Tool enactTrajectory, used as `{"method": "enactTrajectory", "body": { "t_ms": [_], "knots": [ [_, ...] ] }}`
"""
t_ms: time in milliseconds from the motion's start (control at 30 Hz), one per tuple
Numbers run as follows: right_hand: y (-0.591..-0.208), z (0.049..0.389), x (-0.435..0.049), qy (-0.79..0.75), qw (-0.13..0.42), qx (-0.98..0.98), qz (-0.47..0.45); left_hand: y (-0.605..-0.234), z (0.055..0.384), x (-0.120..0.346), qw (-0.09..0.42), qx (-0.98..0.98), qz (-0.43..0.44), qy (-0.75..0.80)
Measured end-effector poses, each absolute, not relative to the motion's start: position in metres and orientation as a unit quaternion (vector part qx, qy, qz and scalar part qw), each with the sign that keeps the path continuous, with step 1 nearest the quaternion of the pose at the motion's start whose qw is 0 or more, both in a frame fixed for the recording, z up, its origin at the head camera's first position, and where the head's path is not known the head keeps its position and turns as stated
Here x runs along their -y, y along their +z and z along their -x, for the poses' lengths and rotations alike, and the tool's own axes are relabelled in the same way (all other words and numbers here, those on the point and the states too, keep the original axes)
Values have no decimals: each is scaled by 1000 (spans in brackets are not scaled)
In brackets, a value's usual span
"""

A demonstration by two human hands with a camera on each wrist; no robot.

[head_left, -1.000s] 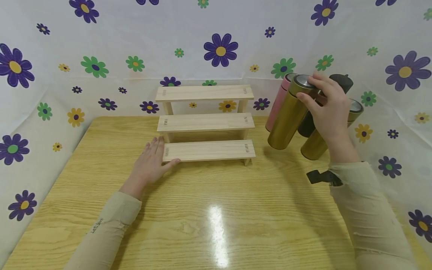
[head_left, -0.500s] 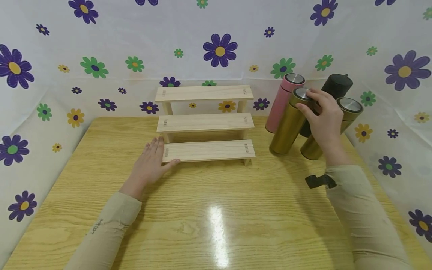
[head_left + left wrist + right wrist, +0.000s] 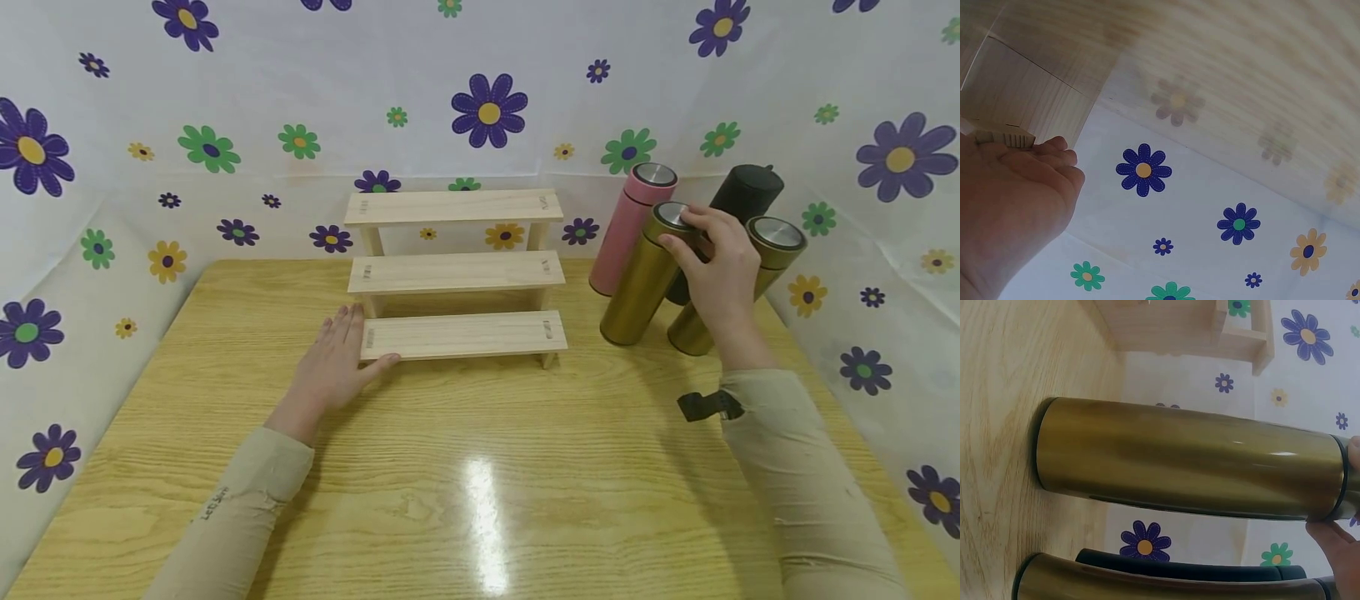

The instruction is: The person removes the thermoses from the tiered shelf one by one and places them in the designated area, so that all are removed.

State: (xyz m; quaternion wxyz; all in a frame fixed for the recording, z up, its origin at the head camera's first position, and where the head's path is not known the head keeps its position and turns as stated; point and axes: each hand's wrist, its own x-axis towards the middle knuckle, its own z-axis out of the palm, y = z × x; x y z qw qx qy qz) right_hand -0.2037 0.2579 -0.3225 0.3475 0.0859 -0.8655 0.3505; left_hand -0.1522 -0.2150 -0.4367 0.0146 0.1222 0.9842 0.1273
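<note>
My right hand (image 3: 722, 271) grips a gold thermos flask (image 3: 637, 279) around its silver-topped lid, thumb on the near side. In the right wrist view the flask's dark base meets the tabletop, and my fingertips (image 3: 1332, 540) sit at the black ring below the lid. Fingers straight, my left hand (image 3: 333, 362) lies against the left end of a three-step wooden rack (image 3: 465, 335), its thumb along the lowest step's front edge. In the left wrist view that hand (image 3: 1016, 200) is beside the end of a wooden piece.
Behind the held flask stands a pink flask (image 3: 624, 233). A black flask (image 3: 746, 193) and a second gold flask (image 3: 772, 250) stand to its right, partly hidden by my right hand. Flower-printed cloth (image 3: 300, 75) walls in the wooden table (image 3: 420, 467) at the back and sides.
My right hand has lowered the gold flask from just above the table until its base is down on it, in front of the pink flask. The left hand has stayed put.
</note>
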Motion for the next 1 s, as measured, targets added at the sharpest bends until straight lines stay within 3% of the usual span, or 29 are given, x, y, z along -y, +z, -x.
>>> {"method": "enactTrajectory", "body": {
  "t_ms": [1000],
  "knots": [
    [-322,185,-264,287,349,875,-173,-439,154,216,23,-984,-121,129]
  ]
}}
